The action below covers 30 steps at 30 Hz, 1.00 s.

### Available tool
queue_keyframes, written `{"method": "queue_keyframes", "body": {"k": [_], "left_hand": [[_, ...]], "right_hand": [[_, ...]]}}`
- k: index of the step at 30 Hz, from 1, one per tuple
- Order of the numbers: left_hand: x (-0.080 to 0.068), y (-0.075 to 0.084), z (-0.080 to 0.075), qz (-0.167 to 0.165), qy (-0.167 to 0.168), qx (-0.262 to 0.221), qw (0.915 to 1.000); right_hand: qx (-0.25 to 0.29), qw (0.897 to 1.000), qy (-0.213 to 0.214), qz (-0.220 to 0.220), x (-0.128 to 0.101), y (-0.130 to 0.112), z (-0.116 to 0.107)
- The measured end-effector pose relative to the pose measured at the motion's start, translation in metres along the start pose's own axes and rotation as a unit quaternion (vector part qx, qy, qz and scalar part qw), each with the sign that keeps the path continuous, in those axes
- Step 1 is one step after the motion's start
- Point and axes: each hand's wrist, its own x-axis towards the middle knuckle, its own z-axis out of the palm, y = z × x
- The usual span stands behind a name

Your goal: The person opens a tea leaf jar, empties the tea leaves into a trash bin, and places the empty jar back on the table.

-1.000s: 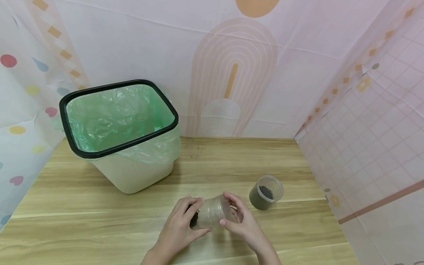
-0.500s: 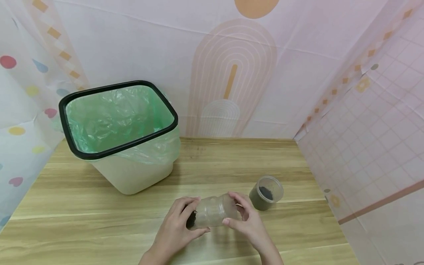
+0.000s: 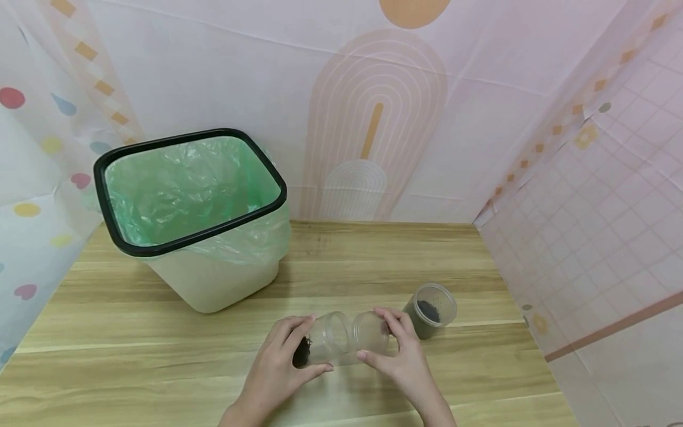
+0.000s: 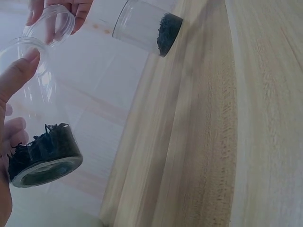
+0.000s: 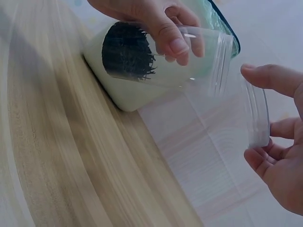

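Note:
My left hand [image 3: 277, 359] grips a clear plastic jar [image 3: 321, 341], tilted on its side above the table. Dark, shredded stuff like dry tea leaves [image 4: 45, 153] lies at the jar's base end. Fingers and thumb of my right hand [image 3: 402, 359] pinch a clear screw lid [image 5: 257, 116] by its rim. A narrow gap separates the lid from the jar's threaded mouth, as the right wrist view shows. Just beyond my right hand, a second clear jar [image 3: 418, 320] stands upright without a lid, with similar dark bits low inside.
At the back left stands a cream waste bin [image 3: 213, 284] with a black rim and a green bag liner. The wood-grain table [image 3: 341, 273] ends at a patterned cloth backdrop [image 3: 480, 118] behind and at the right.
The lid has come off the jar's mouth. My right hand has moved right with it, while my left hand has shifted slightly left with the jar.

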Motion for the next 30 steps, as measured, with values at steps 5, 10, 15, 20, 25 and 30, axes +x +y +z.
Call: {"method": "queue_keyframes", "body": {"k": [5, 10, 15, 20, 25, 30], "left_hand": [[-0.001, -0.001, 0.000, 0.001, 0.007, -0.001, 1.0000], [-0.001, -0.002, 0.000, 0.000, 0.021, -0.012, 0.9997], [-0.001, -0.002, 0.000, 0.003, 0.031, -0.017, 0.9994], [-0.002, -0.002, 0.000, 0.004, 0.034, -0.016, 0.9993], [-0.002, -0.003, 0.000, 0.006, 0.037, -0.016, 0.9992], [-0.002, -0.003, 0.000, 0.008, 0.038, -0.019, 0.9991]], "right_hand": [[-0.049, 0.998, 0.024, 0.003, 0.000, 0.002, 0.001], [-0.073, 0.997, 0.034, -0.005, 0.001, 0.006, 0.003], [-0.104, 0.994, 0.028, -0.024, 0.001, 0.012, 0.004], [-0.123, 0.991, 0.037, -0.044, 0.001, 0.017, 0.007], [-0.133, 0.989, 0.040, -0.055, 0.001, 0.021, 0.009], [-0.140, 0.988, 0.038, -0.058, 0.000, 0.024, 0.010]]}}
